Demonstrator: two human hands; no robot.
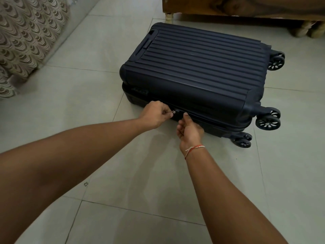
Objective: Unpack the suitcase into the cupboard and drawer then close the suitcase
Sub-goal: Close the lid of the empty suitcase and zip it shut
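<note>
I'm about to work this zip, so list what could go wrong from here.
1. The left hand only pinches the small zip pull; it may slip out under a hard tug.
2. The right hand touches the suitcase right beside the pull, so its thumb could get nipped.
3. The suitcase lies on smooth tiles and might slide when pulled.

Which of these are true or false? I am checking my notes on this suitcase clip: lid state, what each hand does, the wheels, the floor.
1. The suitcase lies flat on the tiled floor with its lid down. True.
2. The left hand pinches a metal zip pull. True.
3. The right hand rests on top of the lid. False: it is at the front side, by the zip line.
4. The wheels point toward the patterned cloth. False: they face away from it.
5. Clothes lie on the floor. False: none show.
</note>
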